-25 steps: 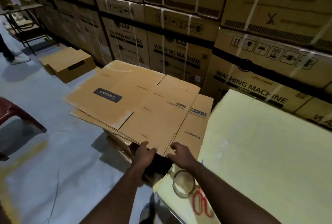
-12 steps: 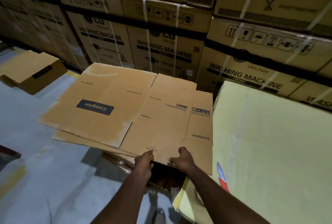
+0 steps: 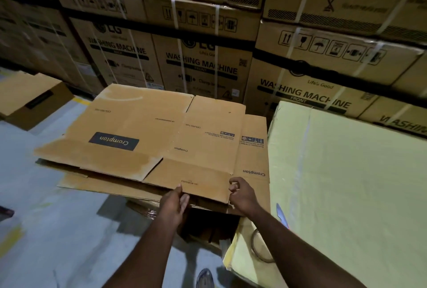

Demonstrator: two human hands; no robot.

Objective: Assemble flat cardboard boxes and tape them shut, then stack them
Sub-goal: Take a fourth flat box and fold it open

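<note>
A flat brown Crompton cardboard box [image 3: 147, 135] lies on top of a pile of other flattened boxes [image 3: 253, 149] in front of me. My left hand [image 3: 173, 202] pinches the near edge of its front flap, thumb on top and fingers underneath. My right hand [image 3: 241, 195] grips the same flap at its near right corner with curled fingers. A roll of tape [image 3: 260, 245] lies on the yellow-covered surface [image 3: 346, 183] under my right forearm, partly hidden.
A wall of strapped washing machine cartons [image 3: 203, 61] stands close behind the pile. An assembled brown box [image 3: 30, 98] sits on the grey floor at the left. A blade or scissor tip [image 3: 282, 215] lies on the yellow surface. My shoe [image 3: 204, 278] shows below.
The view has moved closer and to the right. Both hands have spread apart along the top box's near flap and taken hold of its edge, lifting it slightly.
</note>
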